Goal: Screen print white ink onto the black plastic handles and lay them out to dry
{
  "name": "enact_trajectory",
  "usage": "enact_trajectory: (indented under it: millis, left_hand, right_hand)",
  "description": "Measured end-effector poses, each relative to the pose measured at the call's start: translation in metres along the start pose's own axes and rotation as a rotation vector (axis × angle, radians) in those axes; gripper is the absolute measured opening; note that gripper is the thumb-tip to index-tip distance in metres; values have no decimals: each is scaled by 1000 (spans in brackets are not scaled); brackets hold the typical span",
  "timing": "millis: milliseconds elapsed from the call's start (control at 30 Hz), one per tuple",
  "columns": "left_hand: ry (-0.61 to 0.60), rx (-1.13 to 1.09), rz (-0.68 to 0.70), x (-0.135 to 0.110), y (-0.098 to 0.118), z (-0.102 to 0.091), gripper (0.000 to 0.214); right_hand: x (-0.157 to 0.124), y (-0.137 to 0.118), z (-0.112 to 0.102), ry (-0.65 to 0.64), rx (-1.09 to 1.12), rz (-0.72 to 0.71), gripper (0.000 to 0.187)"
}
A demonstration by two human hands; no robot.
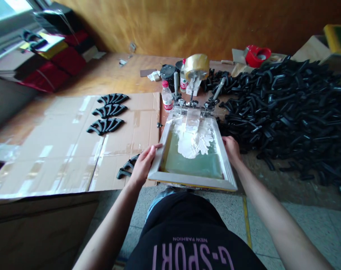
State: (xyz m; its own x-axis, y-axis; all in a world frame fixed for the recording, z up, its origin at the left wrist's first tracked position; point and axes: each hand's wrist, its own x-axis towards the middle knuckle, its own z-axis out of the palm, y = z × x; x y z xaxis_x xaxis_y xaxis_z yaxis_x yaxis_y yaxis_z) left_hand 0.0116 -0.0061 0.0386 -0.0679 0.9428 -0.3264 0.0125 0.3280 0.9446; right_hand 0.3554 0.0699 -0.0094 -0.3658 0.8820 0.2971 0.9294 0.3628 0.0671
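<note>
Screen frame (192,181) of pale wood sits between the hands, directly ahead of the person's body, its far end fixed in metal hinge clamps (193,103) on the desk (108,71). The hands stand well apart: the left hand (143,164) grips the left rail and the right hand (231,150) grips the right rail. The frame looks light and stiff, and its side rails seem the safest hold, since the stretched mesh (191,167) looks thin and easily marked. Thick white ink (193,144) lies on the mesh and looks wet and soft, so it would likely smear at a touch.

To the right of the right hand spreads a heap of curved black plastic pieces (283,120). Left of the left hand, three similar pieces (108,110) lie on taped cardboard (60,150), with two more pieces (127,167) just beside that hand. Beyond the hands stand a water bottle (167,96), its red-and-white label unreadable, and a tape roll (196,66). Below the hands, a black shirt (187,240) reads "G-SPORT" and "NEW FASHION", upside down to the camera.
</note>
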Motion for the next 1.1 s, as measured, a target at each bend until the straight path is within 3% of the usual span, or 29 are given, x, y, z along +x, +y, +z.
enact_trajectory:
  millis: [67, 167, 233, 300, 400, 533, 600, 767, 900, 1000, 1100]
  left_hand:
    - [-26, 16, -84, 3, -37, -2, 72]
    - [-9, 78, -113, 18, -81, 1, 83]
    - [5, 124, -121, 27, -98, 3, 80]
    - [1, 139, -126, 32, -105, 3, 76]
    - [-25, 133, -130, 30, -106, 2, 73]
    - [-12, 131, -141, 26, -103, 2, 72]
    - [16, 163, -143, 26, -102, 3, 70]
    - [5, 154, -134, 25, -101, 2, 71]
    - [6, 128, -148, 24, -98, 3, 72]
    - [-19, 111, -157, 20, -85, 2, 76]
    - [-53, 94, -108, 12, -55, -3, 79]
  right_hand:
    - [22, 4, -6, 116, 68, 182, 32]
    - [65, -25, -12, 170, 191, 170, 48]
    - [84, -54, -12, 22, 255, 81, 45]
    - [84, -77, -11, -175, 274, 31, 28]
    - [54, -92, -14, -360, 248, -97, 17]
    - [19, -81, -27, -416, 289, -424, 22]
    - [19, -76, -30, -408, 317, -480, 16]
    - [13, -83, -15, -197, 305, -362, 19]
    - [-5, -89, -11, -213, 343, -443, 19]
    - [20, -87, -19, -212, 392, -312, 15]
    - [71, -73, -28, -124, 433, -120, 42]
